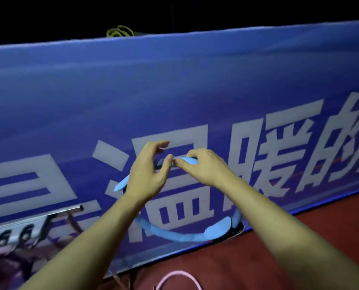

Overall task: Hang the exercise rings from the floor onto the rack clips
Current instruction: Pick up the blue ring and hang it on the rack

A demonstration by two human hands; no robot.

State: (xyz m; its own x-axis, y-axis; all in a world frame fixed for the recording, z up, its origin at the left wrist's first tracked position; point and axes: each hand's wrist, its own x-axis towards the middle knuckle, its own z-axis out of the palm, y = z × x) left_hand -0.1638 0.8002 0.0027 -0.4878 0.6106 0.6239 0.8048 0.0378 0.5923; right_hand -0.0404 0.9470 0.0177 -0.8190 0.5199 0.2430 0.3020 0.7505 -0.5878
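A light blue exercise ring [174, 235] with padded grips is held up in front of a blue banner. My right hand [203, 166] is closed over the pad at the ring's top. My left hand [148, 174] sits beside it at the upper left of the ring, fingers curled and apart, thumb touching the ring's top near the right thumb. A pink ring [179, 278] lies on the red floor at the bottom edge. The metal rack [34, 216] shows at the lower left, with dark clips hanging from its bar.
The blue banner [174, 91] with large white characters fills most of the view. Red floor [258, 258] runs along its base at the lower right. Yellow coiled loops [120, 31] peek over the banner's top edge. Beyond it, everything is dark.
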